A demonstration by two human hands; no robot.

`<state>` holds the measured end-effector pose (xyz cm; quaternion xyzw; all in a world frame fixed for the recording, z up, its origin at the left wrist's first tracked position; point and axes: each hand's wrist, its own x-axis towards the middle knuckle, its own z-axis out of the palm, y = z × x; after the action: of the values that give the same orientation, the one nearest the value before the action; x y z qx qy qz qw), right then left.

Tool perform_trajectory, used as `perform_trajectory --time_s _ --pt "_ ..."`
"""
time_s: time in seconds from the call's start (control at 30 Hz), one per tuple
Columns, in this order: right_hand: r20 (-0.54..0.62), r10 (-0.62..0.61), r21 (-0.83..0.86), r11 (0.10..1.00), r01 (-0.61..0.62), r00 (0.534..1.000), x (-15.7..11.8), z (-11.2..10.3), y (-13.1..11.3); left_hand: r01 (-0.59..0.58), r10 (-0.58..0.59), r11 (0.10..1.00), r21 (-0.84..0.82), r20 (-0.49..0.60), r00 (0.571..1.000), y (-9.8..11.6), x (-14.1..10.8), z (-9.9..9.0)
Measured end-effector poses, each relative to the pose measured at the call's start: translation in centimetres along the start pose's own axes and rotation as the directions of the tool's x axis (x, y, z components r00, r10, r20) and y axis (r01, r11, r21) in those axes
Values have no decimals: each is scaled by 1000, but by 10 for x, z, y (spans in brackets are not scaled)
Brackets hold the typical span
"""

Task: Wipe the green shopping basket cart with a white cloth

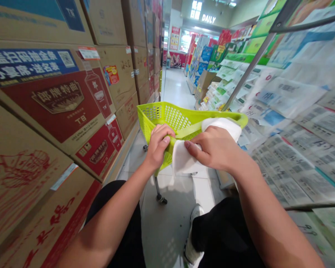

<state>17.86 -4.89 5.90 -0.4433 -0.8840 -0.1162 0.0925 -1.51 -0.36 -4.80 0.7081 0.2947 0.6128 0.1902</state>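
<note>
A lime-green shopping cart [184,118] with perforated plastic walls stands in front of me. My left hand [158,144] is wrapped round the left part of its near handle. A white cloth [184,158] lies over the handle and hangs down on the near side, with another part of it over the right corner. My right hand [212,147] presses the cloth against the handle, its thumb along the near side and its other fingers hidden beneath the hand.
Stacked cardboard cartons [69,100] line the left side. Packs of paper goods [290,149] fill the shelves on the right, with a slanted metal bar [248,70] before them. An open brown box [205,83] stands farther along the aisle floor [174,83].
</note>
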Motion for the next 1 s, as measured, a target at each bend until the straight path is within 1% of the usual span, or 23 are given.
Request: perform_trajectory --time_s 0.03,0.07,0.1,0.17,0.23,0.3,0.37,0.43,0.5,0.57,0.63,0.83,0.9,1.0 --pt "10 -1 0 1000 1 1000 1 -1 0 0 0 1000 0 8 1000 0 0 0" --pt "-7 4 2 1000 -4 1000 1 -1 -1 0 0 1000 -1 11 1000 1 0 0" --pt "-52 14 6 1000 -13 999 1 3 -1 -3 3 1000 -7 9 1000 0 0 0" --pt "-201 32 18 999 -29 979 0 14 -2 -16 16 999 -27 -6 1000 -3 1 -1" --pt "-353 40 34 999 -30 935 -2 31 -3 -19 19 999 -45 -8 1000 -8 2 -3" --pt "-459 45 49 998 -25 887 -3 47 -3 1 0 998 -58 9 1000 -13 5 -5" --pt "-532 58 65 998 -27 845 -5 59 -3 29 -26 996 -85 29 999 -19 7 -9" --pt "-572 56 78 997 -14 819 -7 64 -2 43 -37 991 -127 46 998 -23 8 -13" --pt "-549 34 90 996 18 835 -9 64 2 53 -43 986 -158 66 997 -26 9 -16" --pt "-479 8 111 992 52 878 -10 58 7 74 -59 983 -169 87 994 -29 10 -17" --pt "-418 -5 135 988 68 909 -12 51 15 88 -71 981 -174 102 992 -33 11 -17" --pt "-326 -23 180 980 86 945 -10 33 39 35 -15 979 -202 102 995 -43 15 -11" --pt "-283 -12 179 982 65 959 -6 29 48 21 -2 974 -225 86 996 -44 16 -10" --pt "-203 52 185 983 -13 978 1 24 67 40 -22 973 -228 81 996 -43 16 -10"
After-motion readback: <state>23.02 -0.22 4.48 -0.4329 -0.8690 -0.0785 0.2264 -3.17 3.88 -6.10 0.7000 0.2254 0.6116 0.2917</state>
